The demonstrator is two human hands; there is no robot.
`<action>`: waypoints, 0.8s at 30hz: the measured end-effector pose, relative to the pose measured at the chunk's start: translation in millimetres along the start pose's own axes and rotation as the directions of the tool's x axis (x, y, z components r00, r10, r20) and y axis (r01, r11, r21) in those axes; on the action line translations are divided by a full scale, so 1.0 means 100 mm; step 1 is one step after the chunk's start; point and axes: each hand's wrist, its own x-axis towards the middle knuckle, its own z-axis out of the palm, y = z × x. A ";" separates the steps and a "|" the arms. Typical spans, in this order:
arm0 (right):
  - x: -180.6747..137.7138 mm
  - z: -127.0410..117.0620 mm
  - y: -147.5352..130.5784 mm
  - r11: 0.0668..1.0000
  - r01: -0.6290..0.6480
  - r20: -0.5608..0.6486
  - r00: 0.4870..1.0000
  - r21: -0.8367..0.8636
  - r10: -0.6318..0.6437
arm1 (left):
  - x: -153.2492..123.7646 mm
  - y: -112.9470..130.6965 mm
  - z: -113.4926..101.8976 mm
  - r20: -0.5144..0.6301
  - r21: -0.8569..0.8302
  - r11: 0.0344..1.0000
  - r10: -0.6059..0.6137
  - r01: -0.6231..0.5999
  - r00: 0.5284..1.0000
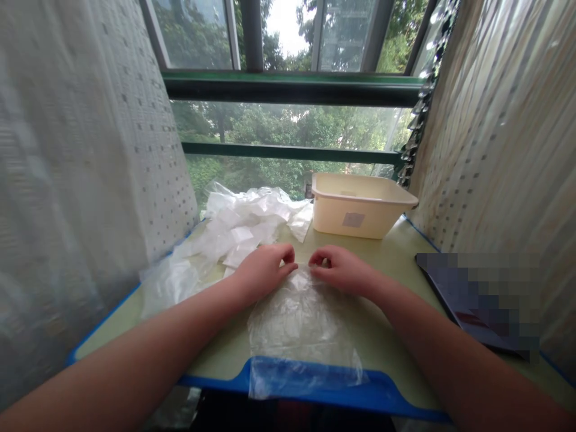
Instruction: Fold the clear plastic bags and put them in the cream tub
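Observation:
A clear plastic bag lies crinkled in front of me, its lower end hanging over the table's blue front edge. My left hand pinches the bag's far edge between thumb and fingers. Just to the right, my right hand pinches the same edge, with a short stretch of film between the two hands. Beyond my left hand spreads a heap of thin white and clear plastic bags, reaching toward the left side of the table.
A cream plastic tub with a small label stands at the back right of the pale green table. A dark flat object, partly pixelated, lies at the right edge. Curtains hang on both sides, with a green-railed window behind.

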 end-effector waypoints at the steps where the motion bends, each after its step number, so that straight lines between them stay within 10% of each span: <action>1: 0.00 -0.01 0.00 1.000 0.010 -0.013 1.000 0.002 -0.010 | 0.00 0.00 -0.01 -0.014 -0.006 1.000 0.000 0.000 1.000; 13: -0.01 -0.02 0.01 0.996 0.052 -0.074 0.996 0.070 -0.046 | 0.03 -0.12 -0.07 0.092 -0.165 0.983 -0.068 0.083 0.993; 24: -0.05 -0.10 -0.02 0.968 0.248 -0.261 0.937 0.025 -0.233 | 0.02 -0.03 -0.08 -0.083 -0.096 0.995 0.015 -0.023 0.996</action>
